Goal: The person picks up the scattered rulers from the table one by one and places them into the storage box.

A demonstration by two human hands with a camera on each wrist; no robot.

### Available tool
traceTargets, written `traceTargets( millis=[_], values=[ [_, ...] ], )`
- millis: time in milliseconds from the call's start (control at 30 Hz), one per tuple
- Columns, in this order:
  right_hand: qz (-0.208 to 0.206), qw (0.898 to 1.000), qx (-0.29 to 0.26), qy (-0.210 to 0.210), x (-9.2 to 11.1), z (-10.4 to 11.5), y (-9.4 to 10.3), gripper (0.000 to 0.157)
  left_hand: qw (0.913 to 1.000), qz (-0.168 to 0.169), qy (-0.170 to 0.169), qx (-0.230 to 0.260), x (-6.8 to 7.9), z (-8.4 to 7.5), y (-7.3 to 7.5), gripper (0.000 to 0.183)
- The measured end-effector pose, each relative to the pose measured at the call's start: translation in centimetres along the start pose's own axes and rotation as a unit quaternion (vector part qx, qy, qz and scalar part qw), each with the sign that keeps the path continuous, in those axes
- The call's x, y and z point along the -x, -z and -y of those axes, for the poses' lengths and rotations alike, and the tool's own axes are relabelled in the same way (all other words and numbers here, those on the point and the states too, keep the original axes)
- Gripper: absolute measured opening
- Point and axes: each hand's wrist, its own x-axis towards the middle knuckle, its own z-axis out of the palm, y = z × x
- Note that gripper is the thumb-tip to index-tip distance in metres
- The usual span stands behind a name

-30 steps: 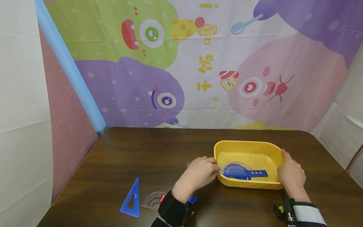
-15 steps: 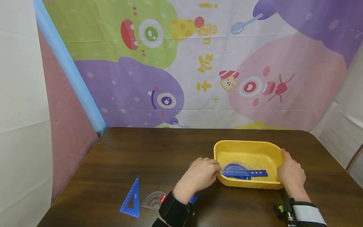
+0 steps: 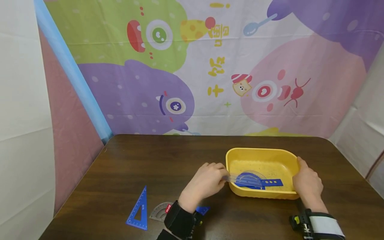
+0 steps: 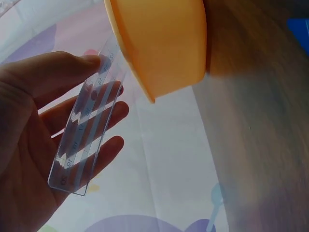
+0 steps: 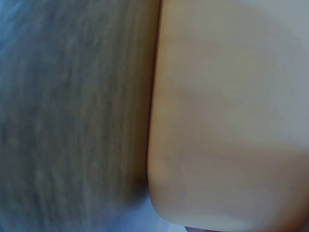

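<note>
My left hand [image 3: 207, 181] is at the left rim of a yellow plastic basin [image 3: 261, 160]. It pinches a clear plastic ruler [image 4: 84, 125] between thumb and fingertips, and the ruler's far end reaches over the rim in the head view. Inside the basin lie a blue ruler with round holes [image 3: 273, 182] and a clear protractor [image 3: 260, 174] above other blue pieces, partly overlapped by the held ruler. At the basin's right end my right hand [image 3: 308, 183] grips the rim; its fingers are out of sight in the right wrist view, where the basin's outer wall fills much of the picture.
On the brown table [image 3: 168, 156], a blue set square [image 3: 139, 210] lies at the left. Beside it a grey protractor with a red label [image 3: 159, 211] is partly hidden by my left wrist strap. Another blue piece [image 3: 202, 210] pokes out behind that wrist. A cartoon-print cloth [image 3: 216, 110] hangs behind.
My left hand has shifted slightly left and up, and more of the clear ruler shows between its fingers and the basin. My right hand and the basin look almost unmoved.
</note>
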Motion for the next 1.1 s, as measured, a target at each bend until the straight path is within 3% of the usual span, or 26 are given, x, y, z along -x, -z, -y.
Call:
traceTargets(
  millis=[400, 833, 1100],
  values=[
    [-0.002, 1.000, 0.002, -0.004, -0.1, 0.0, 0.0, 0.063, 0.9960, -0.068, 0.027, -0.052, -0.1, -0.3, -0.4, 0.015],
    [-0.005, 1.000, 0.004, 0.001, 0.1, -0.1, -0.2, 0.061, 0.9967, -0.064, 0.044, -0.025, 0.5, 0.6, 0.2, 0.017],
    [-0.002, 1.000, 0.005, -0.002, -0.2, 0.0, 0.0, 0.060, 0.9982, -0.041, 0.040, -0.015, 0.4, 0.9, 0.4, 0.015]
  ],
)
